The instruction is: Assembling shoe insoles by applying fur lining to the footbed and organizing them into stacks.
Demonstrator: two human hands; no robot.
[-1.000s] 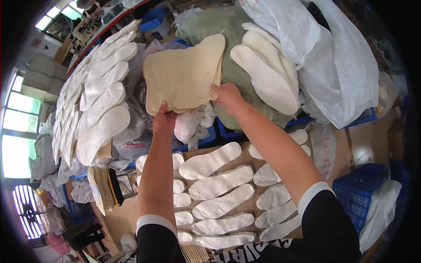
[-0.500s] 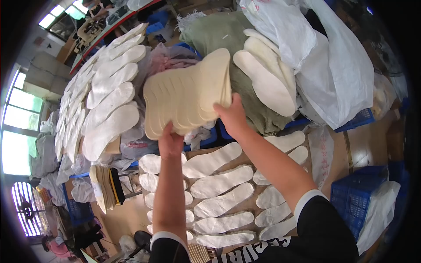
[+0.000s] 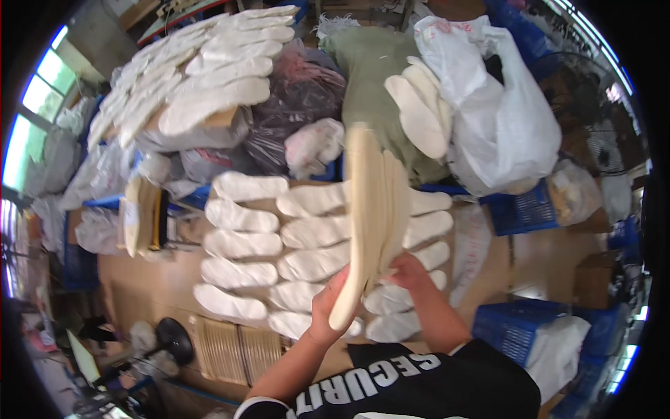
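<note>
1. Stack of cream insoles [image 3: 373,216]: several flat, foot-shaped pieces pressed face to face, being held edge-on to the camera. The long axis is running nearly upright in the picture, leaning slightly: one rounded end is pointing up and away at the olive sack [image 3: 366,77], the other down toward the person's chest. The stack is hanging above the bench [image 3: 139,272], over the rows of white insoles [image 3: 244,244] laid out there.

2. Left hand [image 3: 326,307]: it is gripping the lower end of the stack, fingers wrapped round the near edge, thumb on the left face.

3. Right hand [image 3: 412,269]: it is clamping the stack's right face at the lower part, fingers closed against it.

4. Change from the earlier frames: a second ago the stack was showing its broad face, held high and far out against the sacks, arms stretched. It is now turned on edge and drawn in close to the body, lower over the bench's rows.

5. Surroundings: white plastic sack [image 3: 502,119] sitting right of the olive sack, with white insoles [image 3: 419,112] lying against it; dark clear bag [image 3: 293,91] to the left; a long fan of white insoles [image 3: 202,77] lying along the far left edge; blue crates [image 3: 520,209] standing at the right edge.
</note>
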